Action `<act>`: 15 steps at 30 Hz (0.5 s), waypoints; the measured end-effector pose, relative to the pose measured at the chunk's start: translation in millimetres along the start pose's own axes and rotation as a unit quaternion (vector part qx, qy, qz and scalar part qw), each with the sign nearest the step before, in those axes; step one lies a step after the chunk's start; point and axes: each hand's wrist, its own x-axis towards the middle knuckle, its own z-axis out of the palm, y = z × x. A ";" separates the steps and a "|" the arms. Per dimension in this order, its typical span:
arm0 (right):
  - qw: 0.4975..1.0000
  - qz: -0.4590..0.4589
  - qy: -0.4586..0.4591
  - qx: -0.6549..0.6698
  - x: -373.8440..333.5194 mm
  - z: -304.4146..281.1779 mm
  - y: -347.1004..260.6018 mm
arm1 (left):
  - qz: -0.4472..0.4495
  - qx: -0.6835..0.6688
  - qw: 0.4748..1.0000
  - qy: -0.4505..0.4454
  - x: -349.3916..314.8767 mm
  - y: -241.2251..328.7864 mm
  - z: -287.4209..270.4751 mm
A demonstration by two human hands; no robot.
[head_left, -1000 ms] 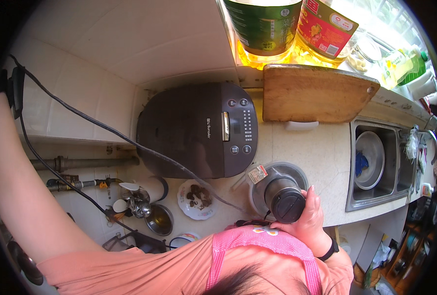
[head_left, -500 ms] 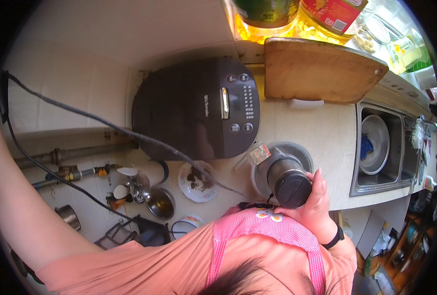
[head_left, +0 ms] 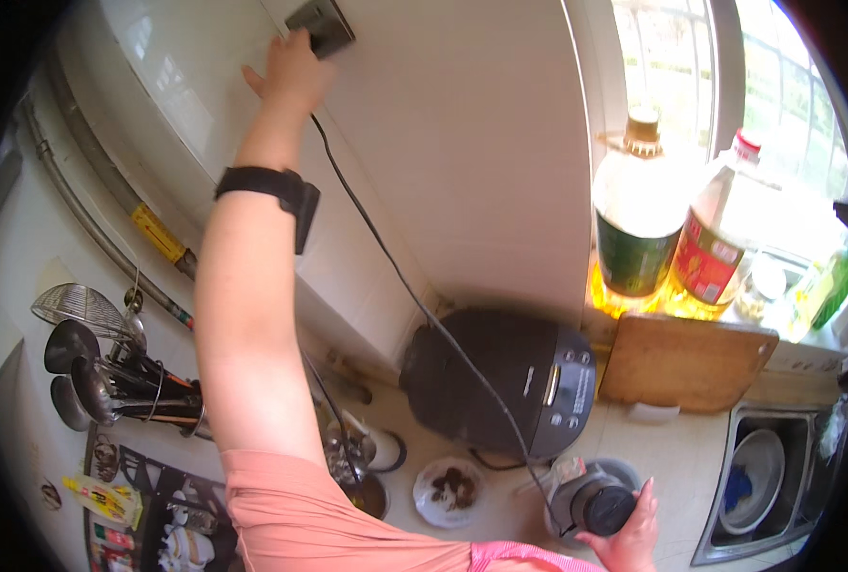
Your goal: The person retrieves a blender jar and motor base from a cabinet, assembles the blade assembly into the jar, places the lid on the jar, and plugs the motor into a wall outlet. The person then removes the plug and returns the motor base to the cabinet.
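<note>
My left hand (head_left: 295, 71) reaches high up the wall to a dark metal-plated wall socket (head_left: 321, 26). Its fingers are bent at the plate, one digit sticking out to the side; a plug there is mostly hidden by them. From that hand a black power cord (head_left: 424, 300) runs down across the rice cooker to a cylindrical steel appliance with a black lid (head_left: 609, 510). My right hand (head_left: 633, 536) is wrapped around the side of this appliance, thumb and fingers against it. It stands on the counter beside a round metal dish (head_left: 624, 469).
A dark rice cooker (head_left: 490, 381) stands against the wall. Beyond lie a wooden cutting board (head_left: 686, 362), oil bottles (head_left: 638, 219) and a sink (head_left: 729, 548) holding a basin (head_left: 756, 481). A plate (head_left: 429, 491) with dark bits is nearer; ladles (head_left: 90, 386) and a strainer hang left.
My left arm has moved in from the left edge and up, so the hand now shows at the wall socket. The view has shifted up and left; my right hand stays on the appliance.
</note>
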 end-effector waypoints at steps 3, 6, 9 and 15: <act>0.999 0.022 -0.021 0.039 0.9 -4.1 -2.5 | -0.019 -0.045 0.999 -0.002 -0.2 13.2 -2.5; 0.997 0.042 -0.033 0.062 2.4 -6.2 -5.7 | -0.038 -0.043 0.998 -0.013 7.7 25.6 -1.4; 0.995 0.067 -0.047 0.064 3.5 -6.0 -6.0 | -0.052 -0.026 0.998 -0.004 13.0 35.5 7.5; 1.000 -0.024 0.004 0.008 5.0 0.3 2.2 | 0.022 0.049 0.998 0.041 13.7 23.6 8.1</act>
